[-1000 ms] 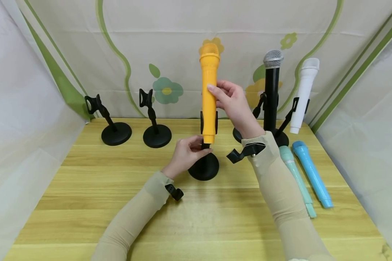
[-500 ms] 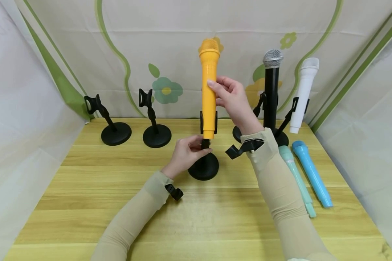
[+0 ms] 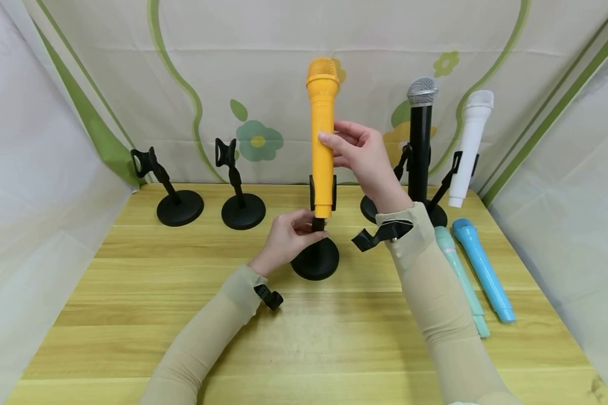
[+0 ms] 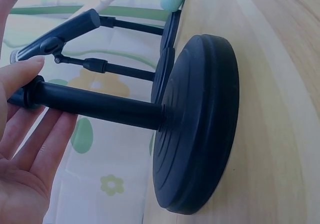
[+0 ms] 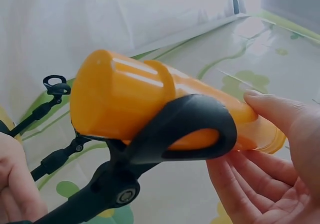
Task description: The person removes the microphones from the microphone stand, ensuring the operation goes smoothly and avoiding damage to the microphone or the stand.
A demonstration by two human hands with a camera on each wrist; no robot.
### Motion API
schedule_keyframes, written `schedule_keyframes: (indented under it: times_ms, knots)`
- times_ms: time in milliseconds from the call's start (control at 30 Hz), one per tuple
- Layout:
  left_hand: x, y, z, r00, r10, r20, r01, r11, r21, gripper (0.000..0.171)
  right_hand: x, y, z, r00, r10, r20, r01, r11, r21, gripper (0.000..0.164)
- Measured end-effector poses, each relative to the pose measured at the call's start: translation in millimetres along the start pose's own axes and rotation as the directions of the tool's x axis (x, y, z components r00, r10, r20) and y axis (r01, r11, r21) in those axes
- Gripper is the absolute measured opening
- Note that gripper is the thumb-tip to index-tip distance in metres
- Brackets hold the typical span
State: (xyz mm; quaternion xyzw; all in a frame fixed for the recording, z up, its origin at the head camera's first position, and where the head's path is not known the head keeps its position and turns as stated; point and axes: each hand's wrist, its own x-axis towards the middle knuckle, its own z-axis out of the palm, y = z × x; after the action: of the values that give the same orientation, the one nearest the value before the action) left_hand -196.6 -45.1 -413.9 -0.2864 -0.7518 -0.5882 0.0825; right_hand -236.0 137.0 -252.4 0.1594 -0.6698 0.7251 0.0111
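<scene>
A yellow microphone [image 3: 322, 118] stands nearly upright in the clip of a black tabletop microphone stand [image 3: 315, 260] at the middle of the table. My right hand [image 3: 362, 154] grips the microphone's body from the right, thumb in front and fingers behind. Lower down, my left hand [image 3: 289, 239] pinches the stand's post just under the clip. The left wrist view shows the thumb and fingers around the upper post [image 4: 95, 101], with the round base on the tabletop. In the right wrist view, the clip's arm [image 5: 192, 129] wraps the microphone near its bottom end.
Two bare stands [image 3: 179, 207] [image 3: 243, 210] are at the back left. At the back right, a black microphone [image 3: 420, 146] and a white microphone [image 3: 471, 146] sit in stands. A mint microphone [image 3: 461, 281] and a blue microphone [image 3: 483, 270] lie on the table at right.
The yellow microphone rose slightly in its clip, then tilted a little left with its top. My right hand moved with it; my left hand stays on the post.
</scene>
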Motion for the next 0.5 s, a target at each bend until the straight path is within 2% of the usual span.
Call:
schedule_keyframes:
  times_ms: [200,500]
  knots:
    - [0.2,-1.7,0.8,1.000,0.009,0.000,-0.009,1.000,-0.011,0.029,-9,2,-4,0.999,0.024,0.041,-0.022,0.999,-0.027,0.049]
    - [0.1,-0.1,-0.1,1.000,-0.013,0.000,0.013,1.000,0.001,0.029,-24,10,-7,0.995,0.057,0.087,-0.051,0.997,-0.064,0.053]
